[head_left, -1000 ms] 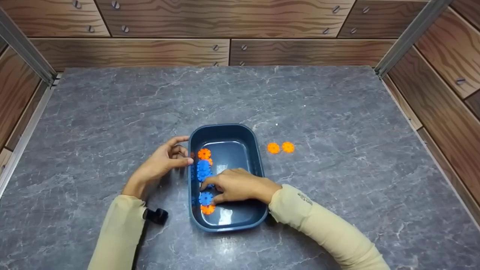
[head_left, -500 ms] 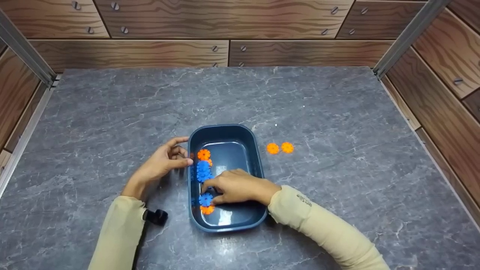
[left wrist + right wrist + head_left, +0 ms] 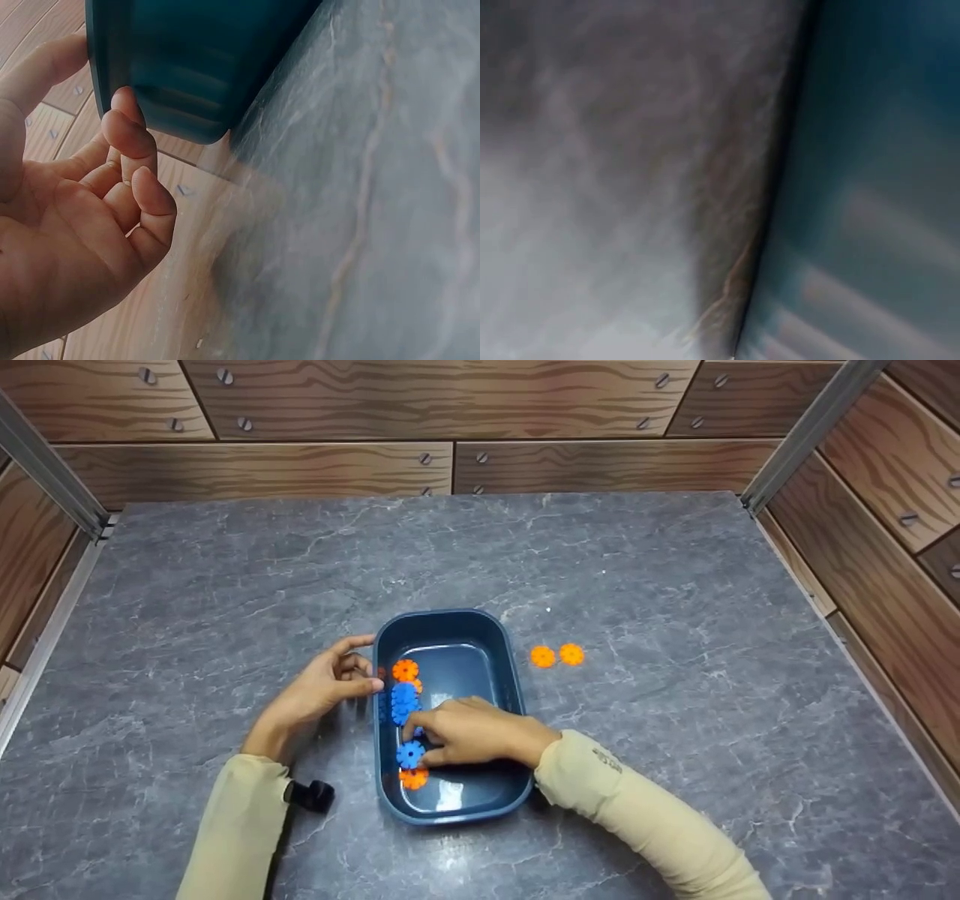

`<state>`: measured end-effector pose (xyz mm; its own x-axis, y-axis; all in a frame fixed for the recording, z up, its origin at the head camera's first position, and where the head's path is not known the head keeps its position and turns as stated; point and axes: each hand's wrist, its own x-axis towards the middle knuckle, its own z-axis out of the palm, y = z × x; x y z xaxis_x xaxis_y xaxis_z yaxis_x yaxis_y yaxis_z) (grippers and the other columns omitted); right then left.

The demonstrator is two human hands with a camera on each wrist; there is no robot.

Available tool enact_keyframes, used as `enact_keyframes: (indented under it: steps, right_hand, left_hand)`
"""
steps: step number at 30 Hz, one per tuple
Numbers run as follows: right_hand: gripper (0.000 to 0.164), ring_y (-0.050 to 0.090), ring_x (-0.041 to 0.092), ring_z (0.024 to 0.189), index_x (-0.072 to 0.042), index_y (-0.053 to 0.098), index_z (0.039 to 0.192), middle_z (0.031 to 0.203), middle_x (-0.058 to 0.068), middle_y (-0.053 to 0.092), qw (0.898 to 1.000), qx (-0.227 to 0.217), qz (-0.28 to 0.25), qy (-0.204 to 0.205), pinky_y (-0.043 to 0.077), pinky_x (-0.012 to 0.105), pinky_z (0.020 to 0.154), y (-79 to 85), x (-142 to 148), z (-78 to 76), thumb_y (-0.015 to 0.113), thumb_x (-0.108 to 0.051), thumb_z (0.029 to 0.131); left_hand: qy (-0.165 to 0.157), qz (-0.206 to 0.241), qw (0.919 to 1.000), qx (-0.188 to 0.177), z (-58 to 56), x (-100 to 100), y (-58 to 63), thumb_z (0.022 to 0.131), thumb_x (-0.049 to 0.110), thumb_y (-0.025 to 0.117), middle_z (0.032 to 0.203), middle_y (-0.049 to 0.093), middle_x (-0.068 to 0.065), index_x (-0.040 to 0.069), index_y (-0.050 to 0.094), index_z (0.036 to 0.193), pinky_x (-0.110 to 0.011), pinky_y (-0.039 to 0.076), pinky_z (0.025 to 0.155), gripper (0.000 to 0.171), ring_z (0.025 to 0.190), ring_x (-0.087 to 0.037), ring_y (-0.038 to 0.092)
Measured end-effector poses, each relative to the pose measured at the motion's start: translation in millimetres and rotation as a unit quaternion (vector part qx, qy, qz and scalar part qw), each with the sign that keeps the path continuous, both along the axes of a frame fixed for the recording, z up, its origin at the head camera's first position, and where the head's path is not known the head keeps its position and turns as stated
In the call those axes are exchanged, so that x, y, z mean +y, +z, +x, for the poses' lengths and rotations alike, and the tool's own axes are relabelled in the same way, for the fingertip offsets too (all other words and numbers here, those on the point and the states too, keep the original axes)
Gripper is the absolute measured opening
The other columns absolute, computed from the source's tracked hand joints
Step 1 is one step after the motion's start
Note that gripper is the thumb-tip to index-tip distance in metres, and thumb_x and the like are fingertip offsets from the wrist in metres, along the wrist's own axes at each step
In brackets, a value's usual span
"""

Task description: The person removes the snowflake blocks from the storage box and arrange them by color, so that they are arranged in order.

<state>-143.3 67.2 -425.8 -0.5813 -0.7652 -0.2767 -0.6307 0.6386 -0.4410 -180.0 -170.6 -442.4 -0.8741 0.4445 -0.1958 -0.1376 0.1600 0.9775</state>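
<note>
In the head view a dark blue plastic tub (image 3: 450,817) stands on the table. Along its inner left side lie orange and blue snowflake discs, notched plastic building pieces, among them an orange disc (image 3: 406,670) and a group of overlapping blue discs (image 3: 404,701). Reaching inside, my right hand (image 3: 469,731) pinches a blue snowflake disc (image 3: 410,754) between thumb and index finger. Beneath that one, a lower orange disc (image 3: 413,779) shows partly. My left hand (image 3: 315,686) touches the tub's left side, thumb at the rim; its other fingers bend loosely against or near the outer wall.
To the right of the tub, two orange snowflake discs (image 3: 557,655) lie side by side on the grey marbled table (image 3: 675,720). Wood-patterned panels (image 3: 337,397) border the table. The right wrist view is blurred and shows just tub wall and table.
The pinched blue disc has shifted slightly upward in the head view, away from the orange one below it. Both hands stay nearly in place; the whole view has drifted a little.
</note>
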Motion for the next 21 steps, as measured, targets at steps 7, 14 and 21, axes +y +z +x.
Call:
enact_keyframes:
  steps: [7, 14, 21]
  right_hand:
    - [0.033, 0.051, 0.004, 0.062, -0.023, 0.063, 0.117, 0.069, -0.008, 0.057, 1.0, 0.004, -0.018, -0.012, 0.04, 0.023, 0.06, 9.1, 4, -3.9, 0.067, -0.039, 0.089]
    - [0.032, 0.046, 0.004, 0.057, -0.021, 0.064, 0.116, 0.063, -0.008, 0.05, 0.999, 0.016, -0.046, -0.022, 0.036, 0.02, 0.055, 19.1, 15, -8.1, 0.068, -0.036, 0.089]
    - [0.033, 0.041, 0.004, 0.057, -0.019, 0.064, 0.116, 0.065, -0.007, 0.048, 0.997, 0.034, -0.07, -0.029, 0.033, 0.02, 0.054, 25.0, 27, -12.8, 0.07, -0.035, 0.088]
  left_hand:
    - [0.0, 0.003, 1.0, -0.002, 0.6, -1, 0.0, 0.087, 0.006, 0.068, 0.091, 0.055, 0.002, 0.0, 0.031, 0.145, -0.022, 0.047, 0.074, 0.069, 0.079, -0.009, 0.055]
    - [0.004, -0.002, 1.0, 0.001, 1.0, -1, 0.2, 0.087, 0.007, 0.069, 0.091, 0.054, 0.001, 0.001, 0.031, 0.145, -0.021, 0.047, 0.074, 0.069, 0.08, -0.009, 0.054]
    - [0.006, 0.012, 0.9999, -0.001, 1.2, 0, -1.4, 0.086, 0.005, 0.069, 0.09, 0.055, 0.002, 0.0, 0.031, 0.144, -0.02, 0.047, 0.074, 0.069, 0.078, -0.008, 0.054]
